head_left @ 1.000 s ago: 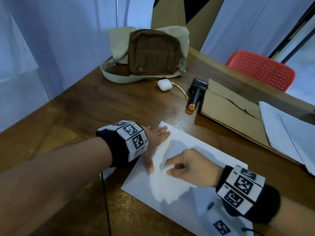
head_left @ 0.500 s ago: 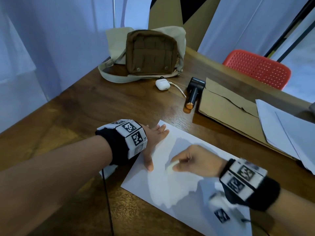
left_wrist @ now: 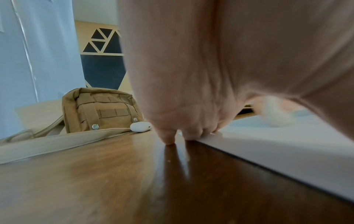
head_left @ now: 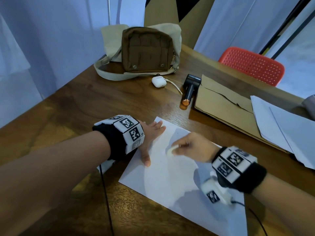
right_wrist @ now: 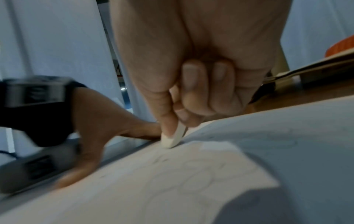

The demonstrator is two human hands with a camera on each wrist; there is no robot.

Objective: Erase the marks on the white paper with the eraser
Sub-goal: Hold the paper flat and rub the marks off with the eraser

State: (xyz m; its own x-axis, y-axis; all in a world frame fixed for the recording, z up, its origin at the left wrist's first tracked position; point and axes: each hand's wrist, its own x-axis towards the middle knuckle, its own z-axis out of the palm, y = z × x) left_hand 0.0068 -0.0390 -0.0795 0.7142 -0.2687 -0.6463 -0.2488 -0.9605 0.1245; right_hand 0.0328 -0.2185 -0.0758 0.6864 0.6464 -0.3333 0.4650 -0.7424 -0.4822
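A white sheet of paper (head_left: 170, 178) lies on the wooden table, slanting toward the near right. My right hand (head_left: 190, 149) pinches a small white eraser (head_left: 171, 150) between thumb and fingers, its tip pressed on the paper (right_wrist: 287, 151) near the far end. In the right wrist view the eraser (right_wrist: 175, 138) touches the sheet beside faint pencil lines (right_wrist: 191, 178). My left hand (head_left: 151, 135) lies flat with straight fingers on the paper's left edge, thumb spread toward me. In the left wrist view its fingertips (left_wrist: 168, 138) press on the table and paper edge (left_wrist: 268, 144).
At the back of the table (head_left: 81, 108) stand a brown pouch (head_left: 146, 50) on a beige bag, a white earbud case (head_left: 158, 81) and a small black tool (head_left: 190, 89). A brown envelope (head_left: 221, 106) and loose papers (head_left: 286, 128) lie right. A red chair (head_left: 252, 65) stands behind.
My right hand has slid the eraser a little away from me and to the right along the paper. The left hand has stayed flat on the sheet's edge.
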